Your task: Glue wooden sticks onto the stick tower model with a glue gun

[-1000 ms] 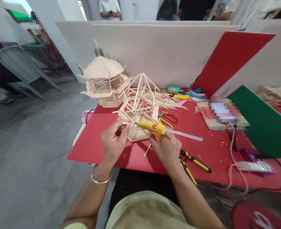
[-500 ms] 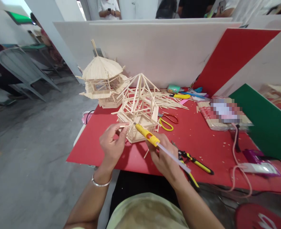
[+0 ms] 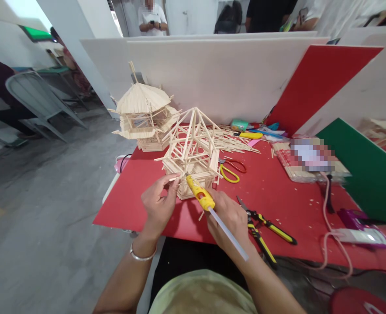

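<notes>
My right hand [image 3: 227,213] is closed around a yellow hot glue gun [image 3: 199,192], and a clear glue stick [image 3: 229,233] sticks out of its back end. The gun's nozzle points at the near side of an open-framed model pavilion [image 3: 193,150] built of thin wooden sticks. Between the thumb and fingers of my left hand [image 3: 160,200], a short wooden stick [image 3: 174,178] is pinched close to the nozzle, at the model's left front edge. Whether the nozzle touches that stick I cannot tell. Behind to the left stands a second stick pavilion [image 3: 143,113] with a covered roof.
Loose wooden sticks [image 3: 235,141] lie behind the model. Red-and-yellow-handled scissors [image 3: 230,170] and black-and-yellow cutters [image 3: 261,222] are on the red tabletop [image 3: 298,209]. A pink cable [image 3: 325,244] runs down the right side. White boards [image 3: 212,78] stand at the back.
The glue gun has tilted, its back end swinging downward and toward me. My left hand still pinches the stick near the model. The whole view has shifted slightly.
</notes>
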Action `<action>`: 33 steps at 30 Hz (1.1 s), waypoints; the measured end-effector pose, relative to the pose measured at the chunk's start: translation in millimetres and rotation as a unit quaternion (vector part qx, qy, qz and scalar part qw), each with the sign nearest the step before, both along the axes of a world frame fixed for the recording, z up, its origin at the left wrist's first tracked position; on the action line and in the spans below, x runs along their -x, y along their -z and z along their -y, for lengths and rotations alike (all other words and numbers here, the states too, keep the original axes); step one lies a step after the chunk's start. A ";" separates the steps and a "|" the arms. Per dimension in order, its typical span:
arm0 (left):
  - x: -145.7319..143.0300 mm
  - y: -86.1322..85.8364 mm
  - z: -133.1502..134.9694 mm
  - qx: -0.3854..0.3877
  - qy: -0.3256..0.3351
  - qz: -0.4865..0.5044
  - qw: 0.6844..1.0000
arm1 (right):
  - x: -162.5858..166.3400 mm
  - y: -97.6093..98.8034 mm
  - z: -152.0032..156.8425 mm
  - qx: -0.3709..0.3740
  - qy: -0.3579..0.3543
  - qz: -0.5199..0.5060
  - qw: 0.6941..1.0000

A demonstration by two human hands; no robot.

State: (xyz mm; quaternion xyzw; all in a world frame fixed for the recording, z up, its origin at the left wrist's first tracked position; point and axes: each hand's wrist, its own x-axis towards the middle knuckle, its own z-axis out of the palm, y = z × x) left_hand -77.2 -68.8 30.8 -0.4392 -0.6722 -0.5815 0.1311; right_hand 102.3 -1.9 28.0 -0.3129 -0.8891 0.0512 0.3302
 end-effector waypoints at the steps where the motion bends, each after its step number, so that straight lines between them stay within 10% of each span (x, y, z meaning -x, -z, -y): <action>1: 0.0 0.4 0.5 -0.003 0.002 -0.001 1.000 | -0.2 -1.1 -0.2 0.008 -0.003 0.001 1.000; 26: 3.5 8.8 0.8 -0.034 0.014 -0.037 0.999 | 1.9 -14.9 -2.4 0.080 -0.025 -0.039 0.996; 33: 3.2 9.1 -0.6 -0.040 0.002 -0.047 0.998 | -1.8 -7.4 -16.7 -0.028 0.022 -0.087 0.996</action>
